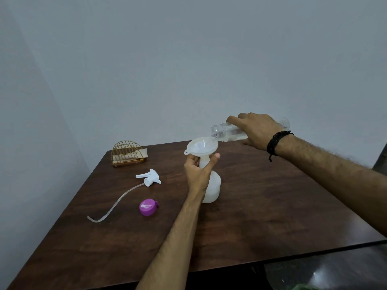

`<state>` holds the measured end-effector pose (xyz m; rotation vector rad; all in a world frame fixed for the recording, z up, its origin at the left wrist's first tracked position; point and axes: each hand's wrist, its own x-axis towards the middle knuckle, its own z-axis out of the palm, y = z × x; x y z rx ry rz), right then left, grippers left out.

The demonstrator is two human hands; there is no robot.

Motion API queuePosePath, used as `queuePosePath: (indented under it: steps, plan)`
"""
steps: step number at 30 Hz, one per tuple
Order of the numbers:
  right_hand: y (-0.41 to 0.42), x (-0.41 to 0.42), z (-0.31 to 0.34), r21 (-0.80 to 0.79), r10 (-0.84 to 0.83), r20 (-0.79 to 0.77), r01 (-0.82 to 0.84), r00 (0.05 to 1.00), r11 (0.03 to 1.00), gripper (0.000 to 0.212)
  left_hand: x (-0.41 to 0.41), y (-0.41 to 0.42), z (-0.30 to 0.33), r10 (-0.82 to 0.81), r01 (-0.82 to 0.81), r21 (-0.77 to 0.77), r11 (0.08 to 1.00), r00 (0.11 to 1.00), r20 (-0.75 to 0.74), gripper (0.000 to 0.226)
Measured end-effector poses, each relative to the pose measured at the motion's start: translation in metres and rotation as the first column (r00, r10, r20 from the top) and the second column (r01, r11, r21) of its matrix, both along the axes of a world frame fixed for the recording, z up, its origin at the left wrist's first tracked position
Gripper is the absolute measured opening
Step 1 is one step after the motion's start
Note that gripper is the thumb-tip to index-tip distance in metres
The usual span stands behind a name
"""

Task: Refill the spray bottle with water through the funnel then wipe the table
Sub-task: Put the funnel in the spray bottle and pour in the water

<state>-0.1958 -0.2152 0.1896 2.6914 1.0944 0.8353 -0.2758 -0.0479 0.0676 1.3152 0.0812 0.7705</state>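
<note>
A white translucent spray bottle (213, 188) stands upright near the middle of the brown table (272, 216). A white funnel (202, 145) sits in its neck. My left hand (199, 172) grips the bottle's neck just under the funnel. My right hand (256, 130) holds a clear water bottle (225, 131) tipped nearly flat, its open mouth over the funnel's right rim, and water runs into the funnel. The white trigger sprayer head (149, 177) with its long dip tube lies on the table to the left.
A purple cap (148, 207) lies left of the spray bottle. A gold wire napkin holder (127, 152) with napkins stands at the far left corner of the table. A grey wall rises behind it. The table's front edge runs across the lower right.
</note>
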Motion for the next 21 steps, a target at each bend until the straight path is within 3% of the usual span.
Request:
queuePosePath:
  steps: [5,21]
  plan:
    - [0.0003,-0.0008,-0.0005,-0.010,-0.013,0.001,0.013,1.000,1.000,0.063,-0.0015,0.0003,0.0012,-0.038,0.038,-0.010,0.999,0.999,0.021,0.046]
    - [0.0045,-0.0058,0.0047,-0.040,-0.016,0.008,0.016,1.000,0.999,0.064,-0.0031,-0.0016,0.0044,-0.046,0.048,-0.060,0.997,0.998,0.045,0.042]
